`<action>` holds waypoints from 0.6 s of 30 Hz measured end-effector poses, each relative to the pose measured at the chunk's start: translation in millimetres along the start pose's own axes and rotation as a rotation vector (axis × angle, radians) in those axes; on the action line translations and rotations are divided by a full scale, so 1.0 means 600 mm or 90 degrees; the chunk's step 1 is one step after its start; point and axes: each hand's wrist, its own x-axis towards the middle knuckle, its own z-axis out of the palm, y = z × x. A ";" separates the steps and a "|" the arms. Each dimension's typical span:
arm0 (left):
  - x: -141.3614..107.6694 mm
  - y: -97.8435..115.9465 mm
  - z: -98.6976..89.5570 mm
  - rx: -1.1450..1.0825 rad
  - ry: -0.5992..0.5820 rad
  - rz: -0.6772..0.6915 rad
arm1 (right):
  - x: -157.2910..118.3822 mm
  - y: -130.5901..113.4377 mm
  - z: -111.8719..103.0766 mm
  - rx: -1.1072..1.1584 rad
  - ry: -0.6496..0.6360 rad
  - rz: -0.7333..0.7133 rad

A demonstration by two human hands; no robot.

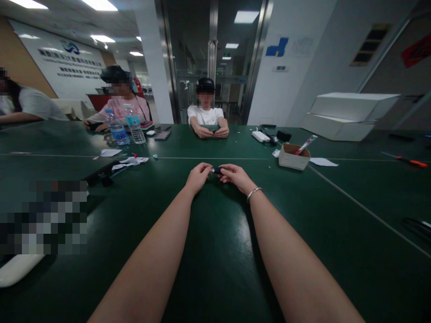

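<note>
1. the dark green table (215,269) is the biggest thing before us, its pale seams running between the panels.
2. behind it stand the glass doors (188,54), framed in shiny metal.
3. across the table sits a person in a white t-shirt (207,116) and dark headgear, both hands together at the table's far edge; to the left is another in a pink top (134,107), also with headgear.
4. two white boxes (350,107) lie stacked at the far right.
5. a pair of water bottles (134,125) stands upright at the left, side by side.
6. a small open carton (293,159) sits right of the hands, a slim packet (307,143) leaning out of it.
7. the wearer's left hand (199,177) has its fingertips closed narrowly on the silvery end of a small piece.
8. the right hand (237,177), a bangle (254,194) at its wrist, pinches the same piece by its dark end.
9. smallest is that black-and-silver piece (216,170), held lengthwise between the two hands, near the table's middle seam; its finer details are too small to tell.
</note>
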 end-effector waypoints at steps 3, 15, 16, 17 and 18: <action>0.002 -0.004 0.000 0.004 -0.007 0.015 | -0.001 -0.001 0.001 -0.003 0.007 0.002; 0.002 -0.004 0.002 -0.006 -0.007 0.008 | 0.001 0.001 0.001 -0.008 0.012 -0.002; 0.002 -0.004 0.002 -0.006 -0.008 0.004 | 0.001 0.000 0.001 -0.007 0.012 0.000; 0.002 -0.004 0.002 -0.007 -0.008 0.005 | 0.001 0.000 0.001 -0.006 0.012 0.002; 0.002 -0.004 0.002 -0.009 -0.008 0.011 | 0.001 0.000 0.001 -0.006 0.012 0.004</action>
